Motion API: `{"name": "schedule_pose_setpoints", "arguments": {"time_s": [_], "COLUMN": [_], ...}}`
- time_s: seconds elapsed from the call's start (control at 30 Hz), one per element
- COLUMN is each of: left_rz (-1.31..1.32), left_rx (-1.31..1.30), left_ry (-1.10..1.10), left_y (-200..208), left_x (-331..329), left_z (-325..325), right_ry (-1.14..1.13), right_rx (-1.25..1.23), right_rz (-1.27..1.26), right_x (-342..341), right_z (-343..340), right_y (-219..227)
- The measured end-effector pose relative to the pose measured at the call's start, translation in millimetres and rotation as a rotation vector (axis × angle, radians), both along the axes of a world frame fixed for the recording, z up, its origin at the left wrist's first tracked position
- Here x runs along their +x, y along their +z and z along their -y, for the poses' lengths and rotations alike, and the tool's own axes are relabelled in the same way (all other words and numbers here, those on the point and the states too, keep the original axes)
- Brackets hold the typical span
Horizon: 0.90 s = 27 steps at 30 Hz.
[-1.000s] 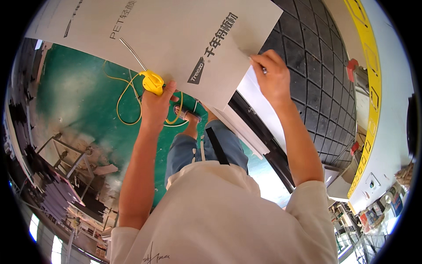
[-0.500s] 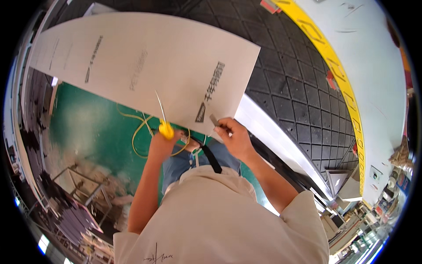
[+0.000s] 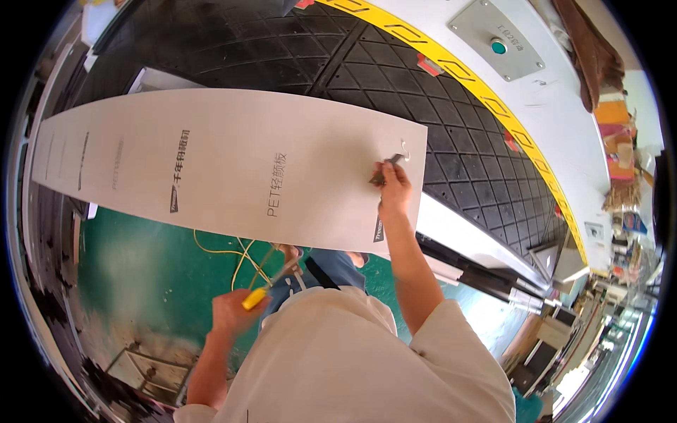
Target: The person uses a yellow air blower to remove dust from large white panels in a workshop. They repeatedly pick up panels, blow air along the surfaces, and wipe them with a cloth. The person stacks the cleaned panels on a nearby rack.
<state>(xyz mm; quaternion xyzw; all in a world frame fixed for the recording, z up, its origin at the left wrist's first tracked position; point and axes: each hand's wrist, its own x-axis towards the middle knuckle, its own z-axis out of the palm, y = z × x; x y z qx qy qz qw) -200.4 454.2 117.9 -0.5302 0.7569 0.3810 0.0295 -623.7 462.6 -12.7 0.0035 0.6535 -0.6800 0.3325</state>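
A long pale board (image 3: 233, 116) with dark printing lies across in front of me. Over its right end, my right hand (image 3: 395, 194) is closed on a small dark flat piece (image 3: 397, 158), its kind not clear. A thin whitish curl (image 3: 405, 149) shows on the board just beyond those fingers. Off the near edge, low on the left, my left hand (image 3: 236, 310) grips a yellow-handled tool (image 3: 255, 298) with a thin metal shaft pointing up and right. That hand is somewhat blurred, and the tool is apart from the board.
Black grid-patterned matting (image 3: 458, 155) lies beyond the board, bordered by a yellow strip (image 3: 493, 106). A pale machine surface carries a green button (image 3: 499, 46). Yellow cord (image 3: 211, 249) lies on the green floor (image 3: 141, 247). A metal frame (image 3: 151, 366) stands at lower left.
My left hand has drawn back toward me with the yellow-handled tool, away from the board. My right hand has moved from the near edge to farther over the board's right end. The view has shifted.
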Motion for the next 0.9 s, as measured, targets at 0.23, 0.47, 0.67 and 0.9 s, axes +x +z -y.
{"name": "schedule_pose_setpoints", "arguments": {"time_s": [0.23, 0.47, 0.67, 0.9], "left_rz": [0.111, 0.196, 0.479, 0.314], "left_rx": [0.029, -0.229, -0.129, 0.2], "left_ry": [-0.126, -0.07, -0.019, 0.261], "left_y": [-9, -6, 17, 15], "left_x": [-20, 39, 79, 50], "left_z": [73, 192, 268, 310], "right_ry": [0.151, 0.218, 0.006, -0.094], "right_rx": [0.426, 0.488, 0.689, 0.872], "right_rz": [-0.39, -1.147, -1.32, -1.155], "right_x": [39, 0, -141, -191], "right_z": [43, 116, 89, 36], "right_y": [20, -11, -35, -30]}}
